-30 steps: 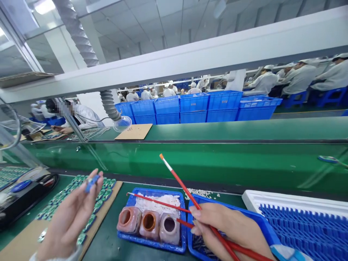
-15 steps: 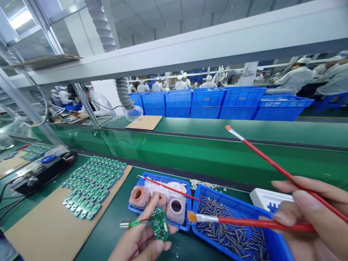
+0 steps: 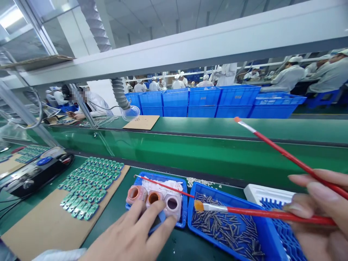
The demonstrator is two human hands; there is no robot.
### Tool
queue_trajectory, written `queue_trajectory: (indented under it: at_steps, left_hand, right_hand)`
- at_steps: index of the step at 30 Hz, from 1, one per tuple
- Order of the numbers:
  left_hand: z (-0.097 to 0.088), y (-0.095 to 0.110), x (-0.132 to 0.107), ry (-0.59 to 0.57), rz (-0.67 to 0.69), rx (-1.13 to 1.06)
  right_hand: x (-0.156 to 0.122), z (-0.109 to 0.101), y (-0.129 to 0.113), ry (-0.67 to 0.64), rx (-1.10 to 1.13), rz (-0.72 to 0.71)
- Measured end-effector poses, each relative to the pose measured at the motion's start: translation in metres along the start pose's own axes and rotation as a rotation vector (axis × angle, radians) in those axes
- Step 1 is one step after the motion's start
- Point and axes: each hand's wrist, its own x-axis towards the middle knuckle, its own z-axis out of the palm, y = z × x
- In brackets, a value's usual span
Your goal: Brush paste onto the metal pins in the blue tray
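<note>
My left hand [image 3: 130, 232] is palm-down over the front of a small blue tray [image 3: 184, 217], its fingers bent and apart. A pale blue surface shows between the fingers; what it belongs to is hidden, as is the thumb. The fingertips are close by three small jars: an orange-stained jar [image 3: 133, 193], a middle jar [image 3: 154, 197] and a pinkish jar [image 3: 173, 206]. My right hand [image 3: 318, 214] is closed on two red-handled paintbrushes: an upper paintbrush [image 3: 282, 152] pointing up-left and a lower paintbrush [image 3: 252, 213] lying nearly level above a blue bin [image 3: 261, 232] of metal springs.
A thin red-handled brush [image 3: 165, 186] lies across the tray. Rows of green circuit boards [image 3: 84, 185] rest on cardboard [image 3: 40, 217] at left, beside a black device [image 3: 35, 177]. A white foam tray [image 3: 255, 190] stands at right. A green divider [image 3: 190, 152] runs behind. Co-workers sit farther back.
My left hand has turned from palm-up to palm-down over the jars. The wired circuit board seen in it is no longer visible. My right hand and both brushes have moved right.
</note>
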Motion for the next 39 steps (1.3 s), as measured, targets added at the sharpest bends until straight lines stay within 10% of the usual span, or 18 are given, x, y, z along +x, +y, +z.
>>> queue_trajectory:
  at_steps: [8,19,30,39]
  left_hand:
    - [0.011,-0.015,-0.012,0.085,0.082,-0.527]
    - [0.046,0.0,0.005,-0.129,-0.059,-1.338]
    - [0.05,-0.004,0.005,-0.186,-0.043,-1.239]
    - [0.049,-0.005,0.007,-0.181,-0.037,-1.178]
  right_hand:
    - [0.007,-0.021,-0.01,0.013,-0.001,0.049]
    - [-0.017,-0.011,-0.009,-0.232,-0.066,-0.033]
    - [-0.024,-0.003,-0.006,-0.423,-0.136,-0.078]
    - [-0.032,-0.005,-0.006,-0.26,-0.231,-0.108]
